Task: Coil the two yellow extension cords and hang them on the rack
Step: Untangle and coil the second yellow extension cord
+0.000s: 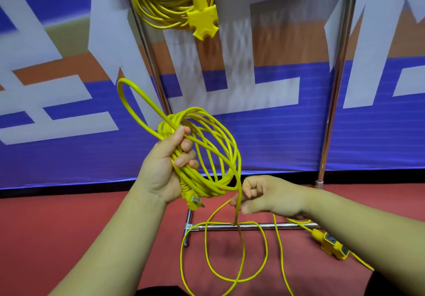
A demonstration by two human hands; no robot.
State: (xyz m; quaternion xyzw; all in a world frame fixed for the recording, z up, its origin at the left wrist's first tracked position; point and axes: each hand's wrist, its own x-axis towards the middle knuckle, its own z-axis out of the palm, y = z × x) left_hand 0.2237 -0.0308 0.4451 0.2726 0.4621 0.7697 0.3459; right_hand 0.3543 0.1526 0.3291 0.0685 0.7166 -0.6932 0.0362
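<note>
- Gripping a half-wound coil (213, 188) of yellow cord, the left grip (165, 164) sits mid-frame with its fingers curled round the bundle; the plug (193, 201) juts out below the palm at 6 o'clock.
- At 4 o'clock from that bundle, the right grip (271, 198) pinches the strand dropping from it.
- Beneath, loose cord (266, 250) loops over the red floor (69, 226) and the rack's base bar (287, 226), apparently ending in a socket block (333, 246) at 4 o'clock.
- At 12 o'clock a second coil (161, 5) hangs beside a rack pole (333, 88).
</note>
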